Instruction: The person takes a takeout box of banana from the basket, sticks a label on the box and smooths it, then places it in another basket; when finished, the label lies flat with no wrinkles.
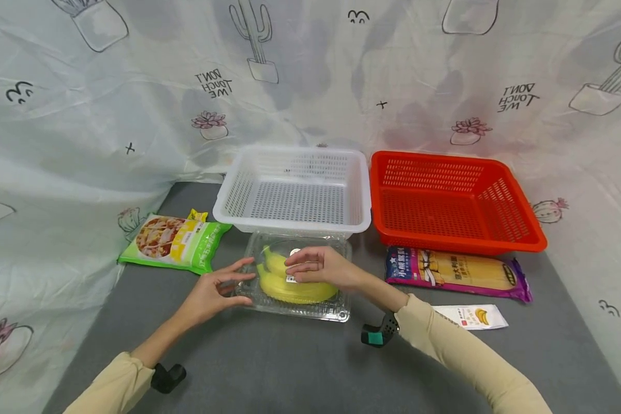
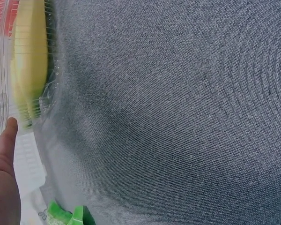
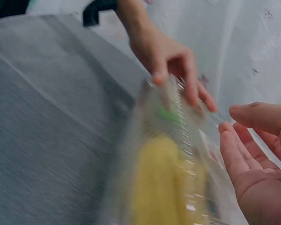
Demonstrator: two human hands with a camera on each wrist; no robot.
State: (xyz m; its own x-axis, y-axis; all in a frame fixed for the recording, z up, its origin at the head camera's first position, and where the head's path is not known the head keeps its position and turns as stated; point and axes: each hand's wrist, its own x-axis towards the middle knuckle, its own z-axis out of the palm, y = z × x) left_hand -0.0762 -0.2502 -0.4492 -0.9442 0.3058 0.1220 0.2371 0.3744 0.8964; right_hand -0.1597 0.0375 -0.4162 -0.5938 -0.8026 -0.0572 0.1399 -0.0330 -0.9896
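A clear plastic clamshell box [image 1: 321, 311] with yellow bananas [image 1: 296, 292] inside lies in front of the white basket. My left hand [image 1: 207, 296] holds the box by its left side; in the right wrist view its thumb and fingers lie on opposite sides of the box edge. Over the lid is my right hand [image 1: 323, 267], its fingers loosely bent near a small white label [image 1: 291, 279]. In the right wrist view the thumb and fingers of that hand stand apart with nothing between them. The box looks blurred there, while the left wrist view shows its side and a banana [image 2: 30, 56].
Behind the box stand a white basket [image 1: 292, 224] and a red basket [image 1: 455, 242]. A green food bag [image 1: 173, 241] lies at left. To the right are a pack of pasta [image 1: 460, 273] and a white packet with a banana picture [image 1: 473, 316]. Printed cloth hangs around the grey table.
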